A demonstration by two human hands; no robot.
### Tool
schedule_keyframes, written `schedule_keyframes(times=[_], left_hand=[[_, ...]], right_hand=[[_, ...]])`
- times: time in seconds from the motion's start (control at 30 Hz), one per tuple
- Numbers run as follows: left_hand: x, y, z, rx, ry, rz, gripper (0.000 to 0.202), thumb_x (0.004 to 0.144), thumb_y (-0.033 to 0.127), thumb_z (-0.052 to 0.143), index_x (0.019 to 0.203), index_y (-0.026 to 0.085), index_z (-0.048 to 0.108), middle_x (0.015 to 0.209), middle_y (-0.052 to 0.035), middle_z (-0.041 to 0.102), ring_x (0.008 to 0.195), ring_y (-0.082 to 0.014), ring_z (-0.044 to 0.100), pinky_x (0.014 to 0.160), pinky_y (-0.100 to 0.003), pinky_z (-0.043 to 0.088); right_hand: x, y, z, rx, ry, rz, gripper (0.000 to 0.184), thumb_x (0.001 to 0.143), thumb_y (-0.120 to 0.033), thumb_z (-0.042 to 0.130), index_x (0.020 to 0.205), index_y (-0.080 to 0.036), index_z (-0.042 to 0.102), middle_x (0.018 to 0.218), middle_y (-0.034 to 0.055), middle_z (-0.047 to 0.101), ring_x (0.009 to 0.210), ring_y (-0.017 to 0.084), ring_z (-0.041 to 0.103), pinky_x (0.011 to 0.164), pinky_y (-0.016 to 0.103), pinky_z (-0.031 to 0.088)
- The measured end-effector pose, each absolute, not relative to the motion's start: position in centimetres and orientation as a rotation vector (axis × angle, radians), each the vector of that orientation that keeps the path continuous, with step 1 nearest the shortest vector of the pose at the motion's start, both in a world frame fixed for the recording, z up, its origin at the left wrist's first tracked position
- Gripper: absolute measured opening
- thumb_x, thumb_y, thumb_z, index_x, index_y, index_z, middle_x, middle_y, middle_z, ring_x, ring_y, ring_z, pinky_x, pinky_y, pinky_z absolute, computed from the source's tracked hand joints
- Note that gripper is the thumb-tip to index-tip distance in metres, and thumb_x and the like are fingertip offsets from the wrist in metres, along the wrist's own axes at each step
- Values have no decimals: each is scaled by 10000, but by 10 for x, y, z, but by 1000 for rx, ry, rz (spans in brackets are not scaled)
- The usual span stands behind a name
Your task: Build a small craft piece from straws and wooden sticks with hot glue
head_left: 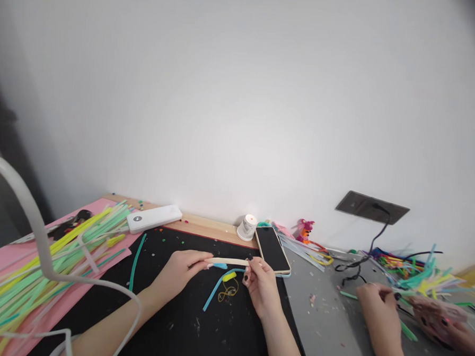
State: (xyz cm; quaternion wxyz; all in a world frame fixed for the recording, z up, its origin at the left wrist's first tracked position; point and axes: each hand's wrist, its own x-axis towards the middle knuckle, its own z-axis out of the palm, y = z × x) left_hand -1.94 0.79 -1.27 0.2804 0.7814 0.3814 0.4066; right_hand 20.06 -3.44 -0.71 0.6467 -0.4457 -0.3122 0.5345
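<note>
My left hand (189,266) pinches the left end of a cream pipe cleaner (233,261), and my right hand (260,283) pinches its right end. It is stretched nearly level between them, above the black mat (190,313). Just below it lies a bent blue pipe cleaner (214,293), partly hidden near my right hand. Beside that is a small yellow piece (229,277) with a thin yellow-brown looped strand (228,292). A short light-blue piece (219,266) shows next to my left fingertips.
Many green, yellow and pink pipe cleaners (58,259) lie on pink paper at left, crossed by a white cable (131,294). A white box-like device (156,218), paper cup (246,227) and phone (273,249) stand along the back. At right, another person's hands (381,318) work near a colourful pile.
</note>
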Motion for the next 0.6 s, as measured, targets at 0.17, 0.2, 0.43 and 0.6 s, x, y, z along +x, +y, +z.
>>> schedule_keyframes(times=[0.17, 0.2, 0.43, 0.6], left_hand=[[-21, 9, -17, 2179, 1022, 1084, 225, 864, 301, 537, 994, 226, 705, 984, -17, 739, 875, -182, 684, 828, -262, 515], [-21, 9, -17, 2192, 1017, 1082, 227, 869, 300, 527, 986, 227, 708, 987, -19, 738, 878, -183, 683, 830, -264, 515], [-17, 4, -7, 2081, 991, 1066, 212, 850, 293, 541, 957, 210, 705, 920, -26, 745, 819, -184, 684, 779, -261, 520], [-12, 3, -6, 1839, 978, 1073, 197, 830, 272, 542, 873, 169, 705, 735, -17, 731, 665, -162, 674, 685, -244, 523]], right_hand=[[199, -34, -4, -978, -550, 1296, 237, 582, -303, 797, 614, -182, 595, 477, -58, 554, 396, 50, 463, 402, 149, 381], [198, -34, -4, -969, -534, 1305, 239, 576, -301, 801, 609, -181, 596, 475, -58, 555, 396, 49, 463, 399, 146, 377], [199, -34, -5, -923, -496, 1342, 217, 585, -275, 805, 622, -179, 614, 478, -57, 561, 406, 50, 469, 399, 142, 373], [199, -34, -5, -865, -506, 1381, 209, 610, -264, 804, 679, -181, 625, 518, -53, 576, 445, 51, 488, 425, 141, 389]])
